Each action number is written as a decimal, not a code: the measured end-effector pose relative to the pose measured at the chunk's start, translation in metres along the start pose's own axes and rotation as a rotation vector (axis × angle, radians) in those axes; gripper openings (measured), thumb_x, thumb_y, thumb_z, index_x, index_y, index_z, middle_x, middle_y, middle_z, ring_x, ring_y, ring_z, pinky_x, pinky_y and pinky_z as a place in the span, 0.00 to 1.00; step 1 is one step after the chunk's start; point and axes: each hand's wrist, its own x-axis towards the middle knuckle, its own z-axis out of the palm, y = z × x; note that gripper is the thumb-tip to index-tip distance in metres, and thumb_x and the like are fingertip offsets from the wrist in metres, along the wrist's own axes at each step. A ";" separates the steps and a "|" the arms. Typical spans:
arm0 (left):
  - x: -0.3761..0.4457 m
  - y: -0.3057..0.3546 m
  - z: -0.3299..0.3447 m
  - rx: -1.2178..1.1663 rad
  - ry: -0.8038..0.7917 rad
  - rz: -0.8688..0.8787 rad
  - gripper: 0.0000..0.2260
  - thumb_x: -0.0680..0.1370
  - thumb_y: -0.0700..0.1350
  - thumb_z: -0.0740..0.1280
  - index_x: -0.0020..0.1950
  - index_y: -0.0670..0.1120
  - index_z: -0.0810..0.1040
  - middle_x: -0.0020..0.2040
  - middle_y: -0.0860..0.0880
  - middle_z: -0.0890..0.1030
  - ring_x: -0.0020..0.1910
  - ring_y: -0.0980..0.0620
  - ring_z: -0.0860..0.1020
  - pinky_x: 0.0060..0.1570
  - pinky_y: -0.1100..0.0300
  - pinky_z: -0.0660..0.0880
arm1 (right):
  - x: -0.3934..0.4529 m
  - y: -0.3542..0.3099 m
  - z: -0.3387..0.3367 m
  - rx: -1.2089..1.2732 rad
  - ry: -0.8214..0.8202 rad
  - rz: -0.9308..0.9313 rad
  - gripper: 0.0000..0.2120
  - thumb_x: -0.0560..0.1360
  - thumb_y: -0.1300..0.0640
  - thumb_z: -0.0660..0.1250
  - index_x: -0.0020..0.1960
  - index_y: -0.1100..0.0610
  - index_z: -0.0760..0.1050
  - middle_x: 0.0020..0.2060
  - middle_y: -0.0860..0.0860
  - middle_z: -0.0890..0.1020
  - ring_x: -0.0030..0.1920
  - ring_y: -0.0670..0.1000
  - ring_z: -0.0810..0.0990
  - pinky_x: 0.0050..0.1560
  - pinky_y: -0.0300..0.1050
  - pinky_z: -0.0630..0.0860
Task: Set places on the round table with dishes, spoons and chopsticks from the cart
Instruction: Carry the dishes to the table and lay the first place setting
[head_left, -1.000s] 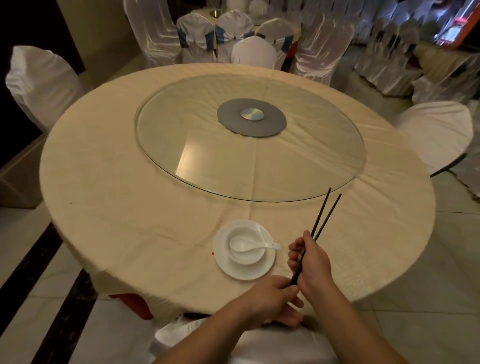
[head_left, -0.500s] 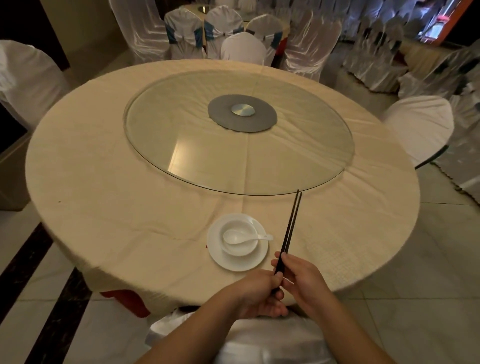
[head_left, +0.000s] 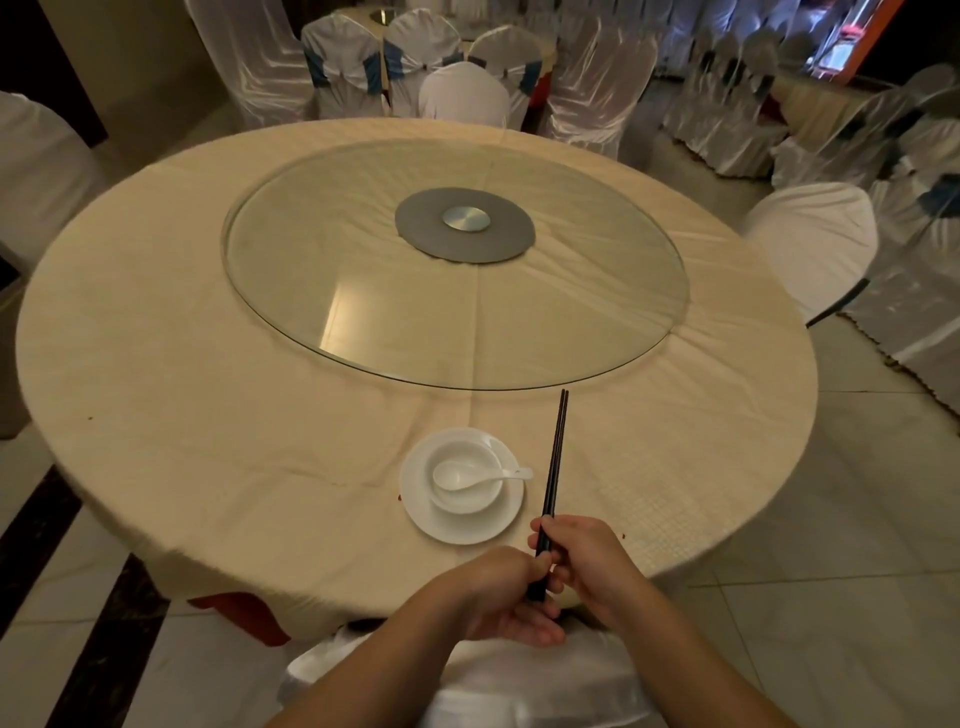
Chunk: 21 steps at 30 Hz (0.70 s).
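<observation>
Head view: you are standing at the near edge of the round table, which is covered in a cream cloth, with a glass turntable sitting on its middle. You are holding a pair of dark chopsticks in both hands, the two sticks lying tight together and pointing away from you toward the turntable's near rim, tips stopping just short of it. Your right hand is curled closed around the sticks near their butt end, fingers wrapped over the top. Your left hand is closing on the very butt end from below and the left, thumb and fingers pinching it. Both hands are hovering over the table's near edge; whether the sticks are touching the cloth cannot be told. Just left of the chopsticks a white plate is resting on the cloth, carrying a white bowl, and a white spoon is lying in the bowl with its handle pointing right over the rim. White-covered chairs are standing around the table.
</observation>
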 end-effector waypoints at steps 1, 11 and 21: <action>0.001 -0.001 0.000 -0.015 0.009 -0.009 0.15 0.84 0.53 0.54 0.51 0.43 0.72 0.37 0.46 0.77 0.37 0.47 0.82 0.41 0.58 0.82 | 0.002 0.000 0.000 0.005 0.011 0.010 0.09 0.79 0.62 0.62 0.48 0.65 0.80 0.37 0.58 0.81 0.27 0.48 0.70 0.25 0.42 0.66; 0.023 -0.003 -0.008 -0.027 0.209 -0.047 0.10 0.83 0.44 0.58 0.50 0.41 0.77 0.40 0.45 0.81 0.36 0.52 0.83 0.39 0.61 0.82 | 0.027 0.004 0.009 -0.033 0.024 0.155 0.08 0.76 0.64 0.64 0.44 0.68 0.79 0.36 0.59 0.78 0.26 0.47 0.65 0.23 0.38 0.60; 0.035 -0.010 -0.019 -0.092 0.273 -0.101 0.08 0.82 0.38 0.60 0.47 0.41 0.77 0.39 0.44 0.80 0.38 0.50 0.81 0.53 0.55 0.80 | 0.041 0.014 0.023 -0.155 -0.049 0.185 0.11 0.77 0.61 0.63 0.39 0.64 0.79 0.28 0.51 0.79 0.25 0.45 0.69 0.22 0.36 0.66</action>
